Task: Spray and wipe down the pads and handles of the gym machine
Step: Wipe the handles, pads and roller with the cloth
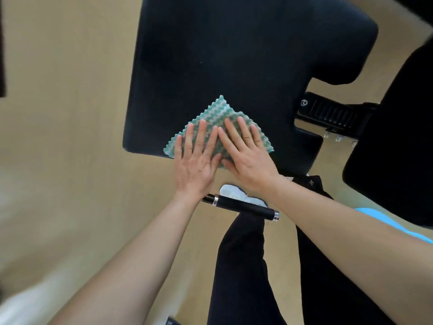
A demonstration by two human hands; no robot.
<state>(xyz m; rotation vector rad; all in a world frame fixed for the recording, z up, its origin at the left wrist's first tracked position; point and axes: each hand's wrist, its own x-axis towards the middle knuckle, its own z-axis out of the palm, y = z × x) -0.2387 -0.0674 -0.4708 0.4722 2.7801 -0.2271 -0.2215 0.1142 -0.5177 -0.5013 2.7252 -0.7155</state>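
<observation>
The green-and-white cloth (pixel 218 127) was spread flat at the near edge of the black pad (pixel 222 55). It was pressed there by the left hand (pixel 196 165) and right hand (pixel 248 158), all fingers laid straight, nothing clutched. The cloth was judged light, soft and limp, best driven under flat palms; the pad was judged firm and smooth.

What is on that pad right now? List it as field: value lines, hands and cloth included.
surface: black pad
cloth: green-and-white cloth, lying flat at the pad's near edge
left hand: flat on the cloth, fingers straight
right hand: flat on the cloth, touching the left hand
handle: black handle with chrome rings, below the hands, not held
spray bottle: not in view
</observation>
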